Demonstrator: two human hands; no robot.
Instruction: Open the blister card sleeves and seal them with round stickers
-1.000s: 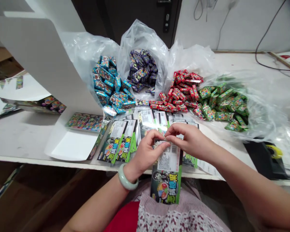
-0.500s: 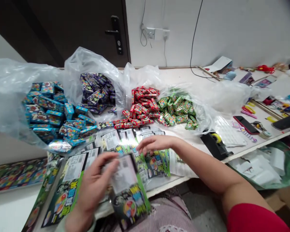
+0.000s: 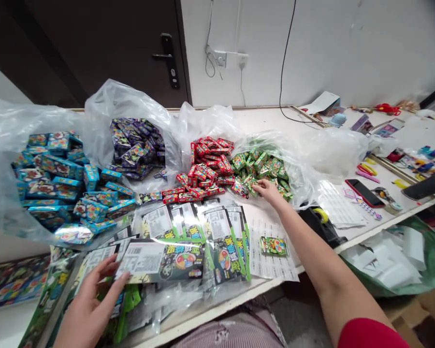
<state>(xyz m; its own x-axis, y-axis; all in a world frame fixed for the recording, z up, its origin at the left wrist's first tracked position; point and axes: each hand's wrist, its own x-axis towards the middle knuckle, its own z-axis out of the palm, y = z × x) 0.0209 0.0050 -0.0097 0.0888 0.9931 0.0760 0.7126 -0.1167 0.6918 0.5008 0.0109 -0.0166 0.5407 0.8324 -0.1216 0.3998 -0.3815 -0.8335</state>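
Green candy boxes (image 3: 264,166) in a clear plastic bag (image 3: 333,154) heap just ahead of the right hand (image 3: 270,192), its fingers (image 3: 259,186) pressed together at the pile's edge, any pinch unclear. Across the counter (image 3: 275,123), the left hand (image 3: 89,307) spreads against a glossy candy packet (image 3: 163,261).

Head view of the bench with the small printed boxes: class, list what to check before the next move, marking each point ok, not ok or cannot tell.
1. The left hand on the large printed packet: ok, fingertips touch its edge.
2. The right hand at the green boxes: ok, touching the pile.
3. The single green box on the white printed sheet: ok, lying apart from the pile.
4. The red boxes kept off the green pile: not ok, the piles meet.
5. The tape dispenser: ok, tape loaded.
6. What the packet holds: cannot tell.
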